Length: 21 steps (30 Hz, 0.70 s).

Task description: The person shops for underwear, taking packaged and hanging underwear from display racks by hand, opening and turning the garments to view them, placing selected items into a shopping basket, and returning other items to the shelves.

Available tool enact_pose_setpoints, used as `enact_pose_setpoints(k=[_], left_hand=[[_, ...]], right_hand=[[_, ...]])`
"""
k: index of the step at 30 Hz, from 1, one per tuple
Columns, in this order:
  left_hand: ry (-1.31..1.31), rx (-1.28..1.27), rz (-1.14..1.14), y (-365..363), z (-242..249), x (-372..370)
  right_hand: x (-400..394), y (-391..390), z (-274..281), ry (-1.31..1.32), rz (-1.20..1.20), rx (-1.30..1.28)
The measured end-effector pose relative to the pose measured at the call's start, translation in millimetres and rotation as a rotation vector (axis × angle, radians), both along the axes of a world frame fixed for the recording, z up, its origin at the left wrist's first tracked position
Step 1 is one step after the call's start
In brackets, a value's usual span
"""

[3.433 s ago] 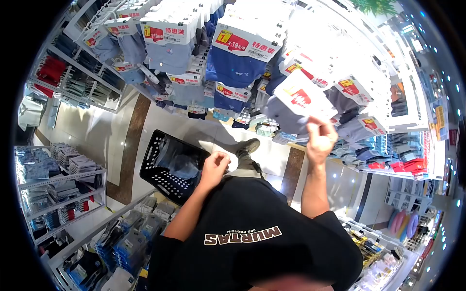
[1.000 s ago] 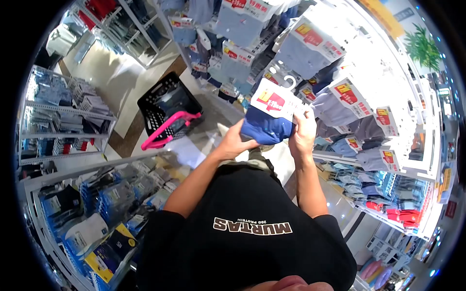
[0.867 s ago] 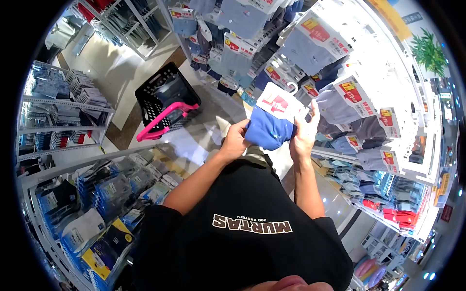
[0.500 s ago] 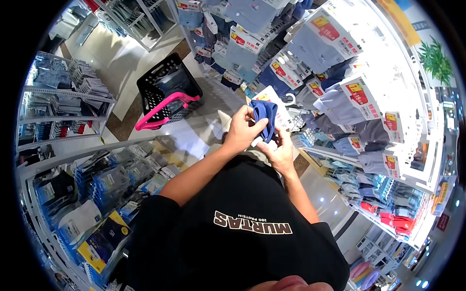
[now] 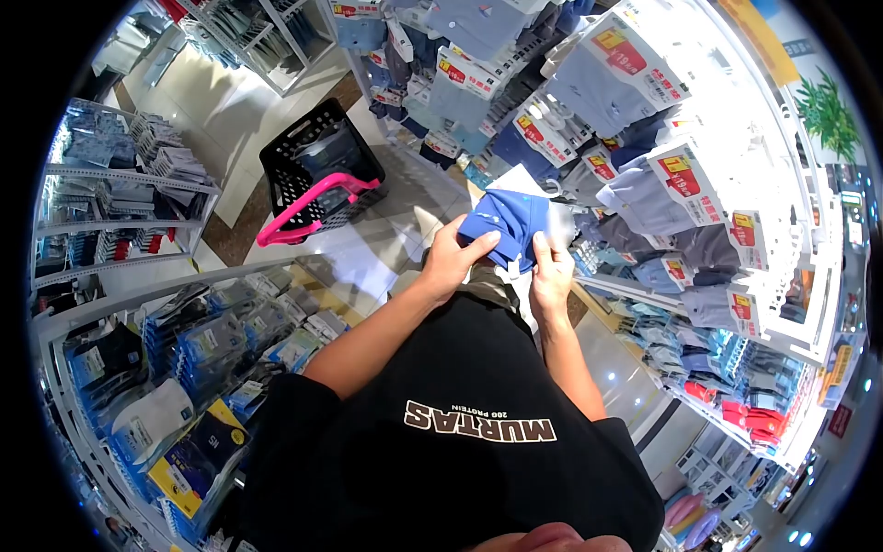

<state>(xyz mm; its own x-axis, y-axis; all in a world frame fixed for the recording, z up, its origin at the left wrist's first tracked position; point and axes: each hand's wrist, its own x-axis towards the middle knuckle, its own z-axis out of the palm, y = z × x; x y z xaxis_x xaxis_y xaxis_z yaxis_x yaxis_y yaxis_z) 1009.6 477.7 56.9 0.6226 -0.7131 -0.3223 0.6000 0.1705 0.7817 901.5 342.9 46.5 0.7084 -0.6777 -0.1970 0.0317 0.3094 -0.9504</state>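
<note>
A pair of blue underpants [image 5: 509, 219] is spread between my two hands in front of my waist. My left hand [image 5: 452, 259] grips its near left edge, thumb on top of the cloth. On the other side my right hand [image 5: 551, 270] pinches the right edge between thumb and fingers. Behind the cloth, a white card [image 5: 521, 179] sticks out at the top. Something pale and blurred shows just right of the cloth; I cannot make it out.
A black shopping basket [image 5: 322, 170] with a pink handle [image 5: 308, 204] stands on the floor to the left, with dark packs inside. Racks of hanging underwear [image 5: 602, 92] rise on the right. A shelf of packaged goods [image 5: 207, 359] is close on my left.
The blue underpants have gone from bunched up to spread wider. My right hand has moved slightly right and up, away from my left hand. The basket has stayed in place.
</note>
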Motion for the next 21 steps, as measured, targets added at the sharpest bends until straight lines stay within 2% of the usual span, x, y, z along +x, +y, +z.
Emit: enact_pose_setpoints(k=[2,6,11,14,15,19,21], left_hand=[[-0.047,-0.033,-0.059,1,0,0],[-0.155,-0.058,-0.163,4,-11,4],[-0.32,0.035,-0.246,7,-15,12],[-0.337,0.09,-0.231,7,-15,11],[-0.34,0.111,-0.209,6,-19,9],[-0.217,0.044,-0.163,7,-26,8],[-0.2,0.035,-0.153,8,-28,8]], right_hand=[[1,3,9,0.064,0.066,-0.16],[-4,3,14,0.112,0.224,-0.209],[1,2,22,0.245,0.25,-0.637],[0,1,13,0.259,0.26,-0.414],[3,7,19,0.213,0.188,-0.314],[7,1,12,0.196,0.11,-0.217],[6,-4,8,0.188,0.144,-0.203]])
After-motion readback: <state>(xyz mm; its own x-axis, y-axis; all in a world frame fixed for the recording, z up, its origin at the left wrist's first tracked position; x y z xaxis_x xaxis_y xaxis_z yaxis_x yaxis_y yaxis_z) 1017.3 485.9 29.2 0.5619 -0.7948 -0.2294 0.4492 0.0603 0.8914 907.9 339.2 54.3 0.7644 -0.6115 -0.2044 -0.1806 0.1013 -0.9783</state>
